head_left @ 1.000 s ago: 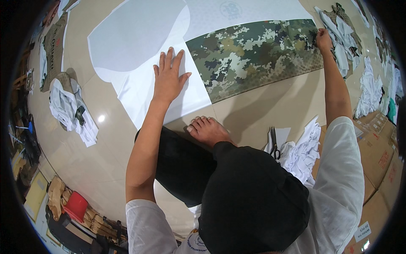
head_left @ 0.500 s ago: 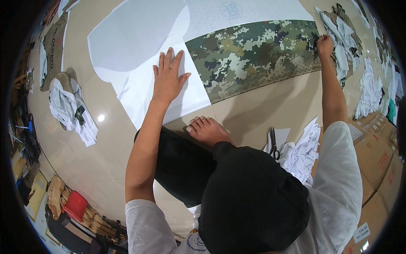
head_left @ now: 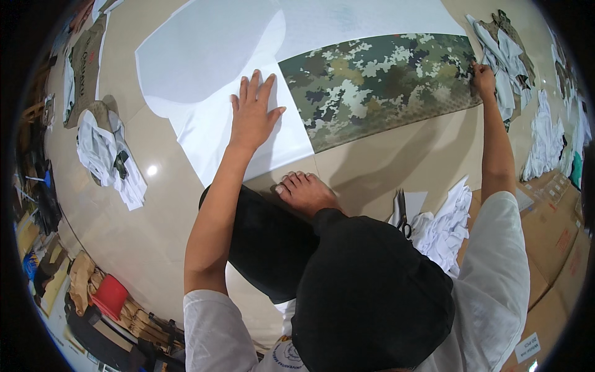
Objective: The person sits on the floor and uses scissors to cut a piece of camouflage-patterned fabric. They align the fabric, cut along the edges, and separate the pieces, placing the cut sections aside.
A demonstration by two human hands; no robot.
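A large sheet of white fabric [head_left: 214,133] lies spread on the floor, with a green-and-brown camouflage-printed panel [head_left: 372,87] at its right. My left hand [head_left: 251,118] rests flat on the white part, fingers spread, just left of the camouflage edge. At the far right end of the panel, my right hand [head_left: 484,80] has its fingers closed on the panel's edge. Its fingertips are partly hidden. Black-handled scissors [head_left: 404,214] lie nearer to me on the right, beside crumpled white fabric scraps [head_left: 443,223].
Past my right hand lies a heap of white and camouflage cloth [head_left: 508,59]; more white cloth [head_left: 545,136] is further right. Cardboard boxes [head_left: 551,248] stand at the lower right. On the left are a bundled garment [head_left: 102,149] and a red container [head_left: 110,296]. My bare foot [head_left: 305,191] is near the fabric.
My right hand has moved a little toward me along the panel's right end. The left hand stays flat on the white fabric. The whole view has shifted slightly.
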